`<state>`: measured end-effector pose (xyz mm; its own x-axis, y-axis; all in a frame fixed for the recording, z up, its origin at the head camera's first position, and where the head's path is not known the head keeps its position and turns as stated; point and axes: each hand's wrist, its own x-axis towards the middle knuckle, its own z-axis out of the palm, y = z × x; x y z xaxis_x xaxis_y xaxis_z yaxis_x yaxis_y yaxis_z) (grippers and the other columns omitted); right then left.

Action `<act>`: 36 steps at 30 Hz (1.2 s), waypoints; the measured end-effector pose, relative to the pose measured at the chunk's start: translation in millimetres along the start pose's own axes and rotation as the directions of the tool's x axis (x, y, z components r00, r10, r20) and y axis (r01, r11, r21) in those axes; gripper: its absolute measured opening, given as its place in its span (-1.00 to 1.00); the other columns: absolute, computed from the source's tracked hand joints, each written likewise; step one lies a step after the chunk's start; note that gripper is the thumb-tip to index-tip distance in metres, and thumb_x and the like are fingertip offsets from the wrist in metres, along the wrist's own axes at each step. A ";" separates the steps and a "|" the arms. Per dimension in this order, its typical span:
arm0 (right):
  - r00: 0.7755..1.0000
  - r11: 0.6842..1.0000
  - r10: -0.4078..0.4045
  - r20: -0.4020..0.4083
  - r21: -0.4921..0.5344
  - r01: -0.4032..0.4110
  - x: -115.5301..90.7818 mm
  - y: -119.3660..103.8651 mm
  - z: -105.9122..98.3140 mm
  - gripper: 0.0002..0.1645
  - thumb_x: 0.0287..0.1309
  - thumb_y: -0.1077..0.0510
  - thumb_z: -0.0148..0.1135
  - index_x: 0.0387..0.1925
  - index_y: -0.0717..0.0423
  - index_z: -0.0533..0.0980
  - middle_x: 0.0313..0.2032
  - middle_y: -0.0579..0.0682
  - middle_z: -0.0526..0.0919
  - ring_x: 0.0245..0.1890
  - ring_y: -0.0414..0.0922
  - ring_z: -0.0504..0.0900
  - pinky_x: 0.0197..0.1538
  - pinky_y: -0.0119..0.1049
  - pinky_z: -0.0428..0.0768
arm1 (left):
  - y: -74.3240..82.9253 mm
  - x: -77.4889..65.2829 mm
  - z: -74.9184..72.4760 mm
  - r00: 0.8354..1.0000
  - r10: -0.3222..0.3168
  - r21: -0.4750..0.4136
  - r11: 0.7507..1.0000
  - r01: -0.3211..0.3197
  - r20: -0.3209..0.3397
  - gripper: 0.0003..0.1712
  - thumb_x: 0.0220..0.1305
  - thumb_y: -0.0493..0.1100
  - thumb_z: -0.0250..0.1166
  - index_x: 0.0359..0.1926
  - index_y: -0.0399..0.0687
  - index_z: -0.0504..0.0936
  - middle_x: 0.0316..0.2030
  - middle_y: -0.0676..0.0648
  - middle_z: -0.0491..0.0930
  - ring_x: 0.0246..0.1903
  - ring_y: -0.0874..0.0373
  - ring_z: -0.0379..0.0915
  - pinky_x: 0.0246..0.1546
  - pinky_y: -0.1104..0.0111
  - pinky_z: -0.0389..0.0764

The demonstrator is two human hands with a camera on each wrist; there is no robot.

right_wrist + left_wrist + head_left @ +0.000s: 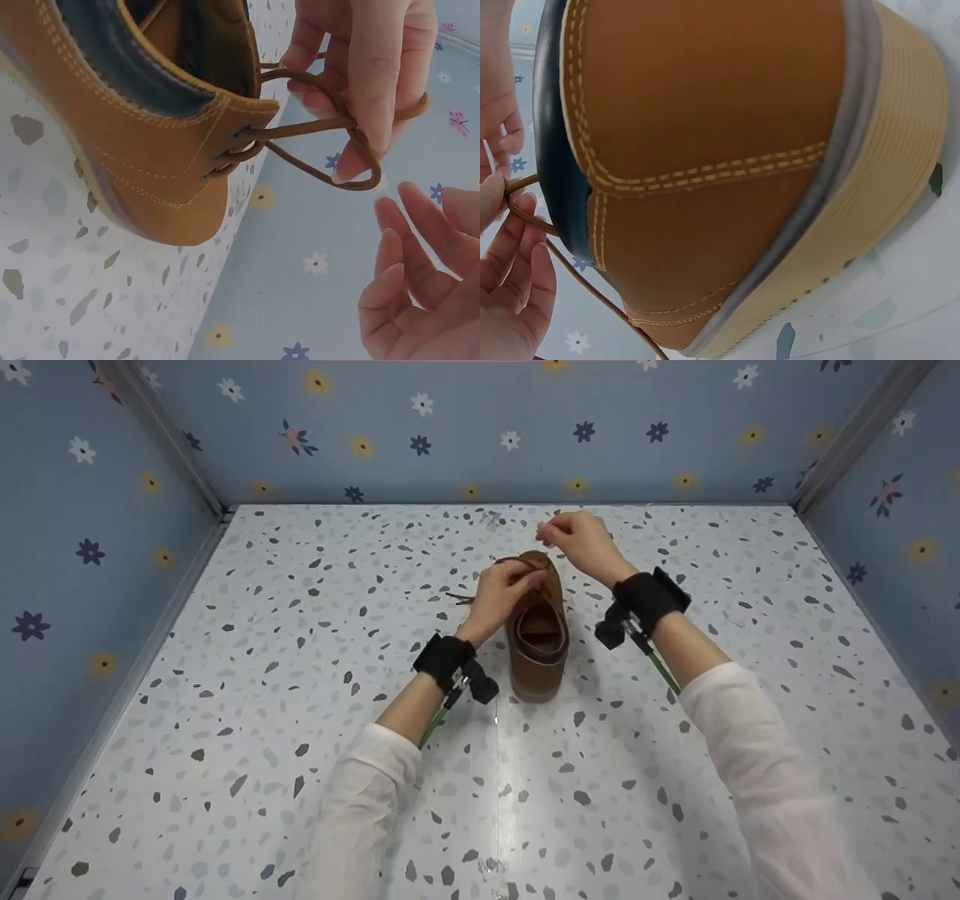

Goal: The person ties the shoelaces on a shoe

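Note:
A tan leather shoe point(538, 679) stands upright on the speckled surface, its heel toward me and its toe away. My left hand point(499, 594) is over the laced front and pinches a brown shoelace point(307, 129) between thumb and fingers. Close up in the right wrist view, the lace bends into a loop around the left fingers. My right hand point(585, 544) hovers beyond the toe, to the right, with loosely bent fingers and nothing in them. In the left wrist view, stitched side panels and a pale sole fill much of the picture.
The shoe stands on a white table point(285, 780) with grey speckles. Blue flowered panels point(495, 412) rise at the back and both sides. A loose lace end point(459, 598) sticks out left of the left hand. Black wrist straps point(649, 598) carry the cameras.

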<state>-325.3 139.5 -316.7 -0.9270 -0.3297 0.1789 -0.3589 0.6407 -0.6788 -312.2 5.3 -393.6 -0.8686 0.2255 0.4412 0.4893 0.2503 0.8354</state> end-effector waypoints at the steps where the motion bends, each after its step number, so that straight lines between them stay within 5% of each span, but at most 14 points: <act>1: 1.000 1.000 0.026 0.004 -0.007 -0.026 0.2 1.9 -0.3 -0.65 -0.12 -0.06 -0.20 -0.50 0.06 0.43 -0.50 -0.02 0.43 -0.52 -0.23 0.34 -0.48 -0.37 0.26 | 0.2 -0.2 -0.2 1.000 0.008 -0.001 1.000 -0.008 -0.006 -0.80 -0.18 -0.03 0.05 -0.58 -0.04 0.49 -0.62 0.10 0.39 -0.62 0.30 0.26 -0.62 0.44 0.27; 6: 0.984 0.985 0.173 0.053 -0.017 -0.172 0.5 11.5 -0.3 -0.54 -0.13 -0.13 -0.24 -0.56 0.12 0.45 -0.60 0.03 0.45 -0.62 -0.18 0.34 -0.54 -0.38 0.27 | 1.1 -0.7 0.2 1.000 0.026 -0.016 1.000 -0.026 -0.009 -0.81 -0.17 -0.06 0.05 -0.53 -0.03 0.50 -0.60 0.10 0.40 -0.62 0.30 0.27 -0.61 0.51 0.27; 14: 0.918 0.920 0.348 0.192 0.116 -0.374 1.1 20.9 2.4 -0.40 -0.24 -0.26 -0.26 -0.54 0.15 0.44 -0.48 0.14 0.45 -0.69 -0.16 0.28 -0.75 -0.42 0.16 | -4.3 2.0 3.4 1.000 0.006 -0.034 0.999 -0.006 -0.012 -0.80 -0.19 -0.06 0.07 -0.48 -0.01 0.49 -0.57 0.10 0.41 -0.59 0.31 0.27 -0.61 0.45 0.28; 19: 0.870 0.853 0.414 0.266 0.219 -0.473 3.0 19.6 5.3 -0.37 -0.35 -0.29 -0.17 -0.52 0.19 0.43 -0.51 0.07 0.41 -0.66 -0.15 0.26 -0.72 -0.40 0.18 | 1.3 -0.3 1.1 1.000 0.013 -0.048 0.999 -0.013 0.000 -0.78 -0.18 -0.06 0.06 -0.47 -0.06 0.49 -0.56 0.10 0.41 -0.59 0.30 0.28 -0.63 0.40 0.28; 23: 0.844 0.771 0.443 0.302 0.353 -0.530 0.1 8.7 4.1 -0.46 -0.37 -0.17 0.00 -0.47 0.22 0.43 -0.51 0.03 0.41 -0.70 -0.20 0.25 -0.66 -0.41 0.18 | 3.9 -1.0 -0.3 1.000 0.018 -0.041 0.999 -0.018 0.000 -0.80 -0.18 -0.09 0.07 -0.50 -0.10 0.50 -0.56 0.10 0.42 -0.58 0.31 0.28 -0.57 0.51 0.27; 30: 0.849 0.596 0.450 0.276 0.615 -0.516 -5.6 -10.6 -1.2 -0.56 -0.46 0.10 0.20 -0.41 0.28 0.41 -0.60 0.00 0.38 -0.73 -0.24 0.21 -0.66 -0.42 0.13 | 1.1 -0.3 -0.3 0.999 0.048 0.012 0.999 -0.048 -0.010 -0.82 -0.18 -0.07 0.07 -0.55 -0.06 0.51 -0.56 0.14 0.41 -0.56 0.36 0.27 -0.55 0.53 0.26; 33: 0.873 0.595 0.419 0.249 0.651 -0.471 -2.5 -7.5 -0.2 -0.63 -0.43 0.12 0.18 -0.46 0.28 0.42 -0.58 0.04 0.38 -0.74 -0.24 0.19 -0.72 -0.44 0.11 | -1.5 0.0 0.7 0.999 0.044 0.013 0.999 -0.044 -0.008 -0.80 -0.19 -0.06 0.07 -0.56 -0.07 0.51 -0.56 0.14 0.41 -0.56 0.34 0.27 -0.57 0.48 0.27; 36: 0.899 0.643 0.392 0.194 0.641 -0.419 1.8 -2.0 1.5 -0.65 -0.40 0.10 0.16 -0.48 0.27 0.43 -0.51 0.09 0.41 -0.75 -0.23 0.20 -0.73 -0.42 0.11 | -7.8 1.3 3.1 1.000 0.017 0.025 1.000 -0.017 -0.010 -0.78 -0.21 -0.03 0.07 -0.60 -0.07 0.49 -0.60 0.10 0.39 -0.59 0.30 0.25 -0.62 0.43 0.26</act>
<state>-326.1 136.6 -316.0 -0.9530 -0.1801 -0.2435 0.2274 0.1058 -0.9680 -316.8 6.6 -400.5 -0.8607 0.2207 0.4588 0.5059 0.2697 0.8193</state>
